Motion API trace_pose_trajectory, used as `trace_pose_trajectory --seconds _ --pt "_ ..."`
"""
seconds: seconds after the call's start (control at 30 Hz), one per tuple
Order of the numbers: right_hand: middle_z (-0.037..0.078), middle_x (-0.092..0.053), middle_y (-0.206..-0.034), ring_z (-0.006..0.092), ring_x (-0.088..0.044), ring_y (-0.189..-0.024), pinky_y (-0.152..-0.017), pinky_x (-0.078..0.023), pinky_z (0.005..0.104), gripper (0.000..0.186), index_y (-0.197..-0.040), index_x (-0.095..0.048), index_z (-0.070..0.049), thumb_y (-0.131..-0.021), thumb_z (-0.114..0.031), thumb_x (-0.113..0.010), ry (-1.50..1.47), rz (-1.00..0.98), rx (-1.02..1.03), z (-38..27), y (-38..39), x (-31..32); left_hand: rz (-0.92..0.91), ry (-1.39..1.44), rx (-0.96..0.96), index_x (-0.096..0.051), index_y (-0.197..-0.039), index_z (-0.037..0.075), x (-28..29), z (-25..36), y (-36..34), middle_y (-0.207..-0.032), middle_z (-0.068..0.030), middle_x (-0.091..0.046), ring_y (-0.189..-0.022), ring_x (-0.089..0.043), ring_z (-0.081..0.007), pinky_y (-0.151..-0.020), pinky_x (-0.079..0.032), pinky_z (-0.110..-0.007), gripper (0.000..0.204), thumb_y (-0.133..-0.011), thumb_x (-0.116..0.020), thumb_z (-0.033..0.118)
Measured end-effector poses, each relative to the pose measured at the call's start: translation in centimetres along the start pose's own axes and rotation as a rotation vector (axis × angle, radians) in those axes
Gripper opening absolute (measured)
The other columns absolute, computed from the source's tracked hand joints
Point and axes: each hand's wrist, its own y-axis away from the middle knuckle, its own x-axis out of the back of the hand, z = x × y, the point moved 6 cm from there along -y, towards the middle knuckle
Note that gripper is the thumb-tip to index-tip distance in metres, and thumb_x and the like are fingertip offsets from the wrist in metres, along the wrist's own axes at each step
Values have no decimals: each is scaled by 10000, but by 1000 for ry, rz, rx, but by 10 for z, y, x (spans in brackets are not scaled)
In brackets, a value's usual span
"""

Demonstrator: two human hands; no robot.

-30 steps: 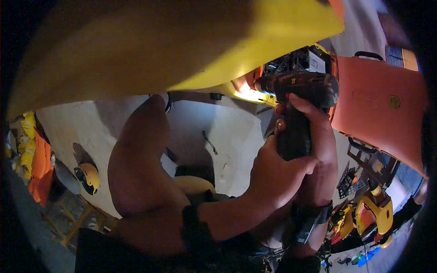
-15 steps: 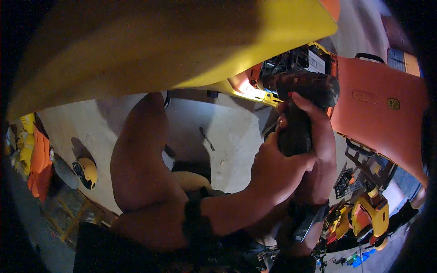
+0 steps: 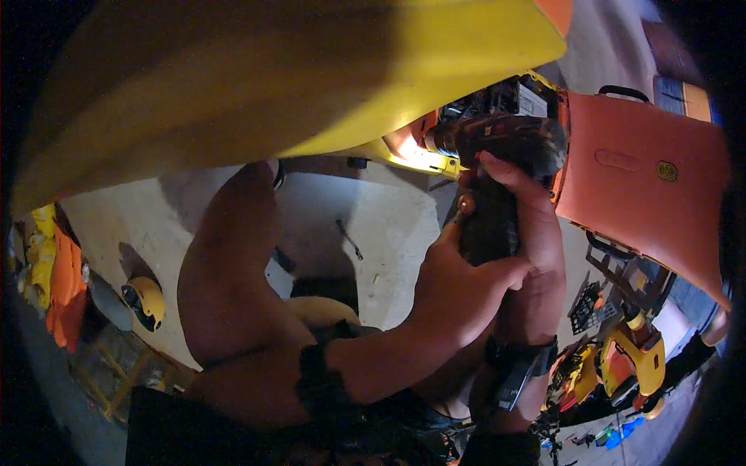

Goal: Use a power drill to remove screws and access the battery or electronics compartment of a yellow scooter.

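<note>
A dark cordless drill (image 3: 497, 144) is held horizontally, its nose pointing left toward a brightly lit spot beneath a large yellow curved body (image 3: 311, 70). My right hand (image 3: 532, 217) wraps its handle, thumb high by the drill's head. Lower down, my left hand (image 3: 466, 287) grips round the handle's base, overlapping the right. Whether the drill's tip touches anything is hard to tell. Just behind it, an open orange hard case (image 3: 637, 202) shows dark contents (image 3: 474, 105).
My bent bare leg (image 3: 225, 264) is at the left. A wrench (image 3: 348, 239) lies on the pale floor (image 3: 388, 225). A yellow helmet-like object (image 3: 144, 303) and orange and yellow gear (image 3: 66, 287) are further left. At lower right stand a yellow power tool (image 3: 637, 357) and scattered gear.
The drill and both hands appear slightly further left and higher in view, and much of the surroundings has shifted left as well. The two-handed grip looks the same.
</note>
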Motion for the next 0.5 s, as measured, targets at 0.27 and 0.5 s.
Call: trace_pose_trajectory --seconds 0.27,0.5 --pt "62 -610 -747 164 -595 -562 -480 -495 303 255 -996 -594 -74 -816 -212 -708 24 11 17 -1 3 9 46 -47 -91 -603 -878 -20 -3 -7 -3 -749 -70 -662 -669 -642 -161 -644 -507 -282 304 -679 -752 154" --pt "71 -609 -751 162 -596 -562 -480 -494 296 272 -1014 -584 -75 -819 -216 -710 6 -12 13 -1 4 -3 94 -58 -76 -610 -867 -13 2 2 7 -756 -67 -661 -696 -643 -155 -678 -513 -291 293 -672 -748 157"
